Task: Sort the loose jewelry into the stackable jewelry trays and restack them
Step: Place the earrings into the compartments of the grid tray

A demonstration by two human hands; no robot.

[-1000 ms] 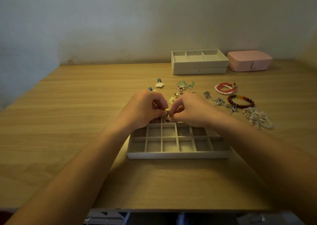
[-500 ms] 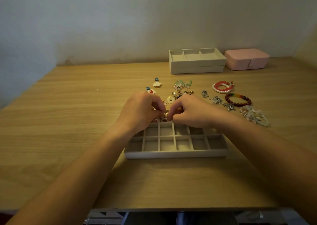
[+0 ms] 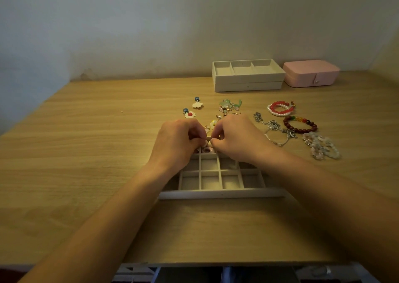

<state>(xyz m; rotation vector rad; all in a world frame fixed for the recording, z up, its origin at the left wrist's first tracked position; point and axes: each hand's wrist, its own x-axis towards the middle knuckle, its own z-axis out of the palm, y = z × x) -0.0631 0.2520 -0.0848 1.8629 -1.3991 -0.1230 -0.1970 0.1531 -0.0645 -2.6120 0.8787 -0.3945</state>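
Note:
A white gridded jewelry tray point(image 3: 222, 194) lies in front of me on the wooden table. My left hand point(image 3: 179, 140) and my right hand point(image 3: 235, 138) meet over its far row, fingers curled, pinching something small between them that I cannot make out. A small pinkish piece point(image 3: 207, 150) lies in a far compartment under the fingertips. Loose jewelry lies beyond: flower earrings point(image 3: 197, 105), a green tangle of earrings point(image 3: 229, 105), a red and pearl bracelet point(image 3: 280, 108), a dark red bead bracelet point(image 3: 300, 125), silver chains point(image 3: 274, 126) and pale bead bracelets point(image 3: 321, 145).
Two stacked white trays point(image 3: 248, 81) stand at the back of the table, the top one with three compartments. A pink jewelry box point(image 3: 311, 73) sits to their right against the wall. The table's front edge point(image 3: 194, 263) runs just below my forearms.
Both hands have sunk a little closer to the tray's far row, still pinched together. The jewelry on the table has not moved.

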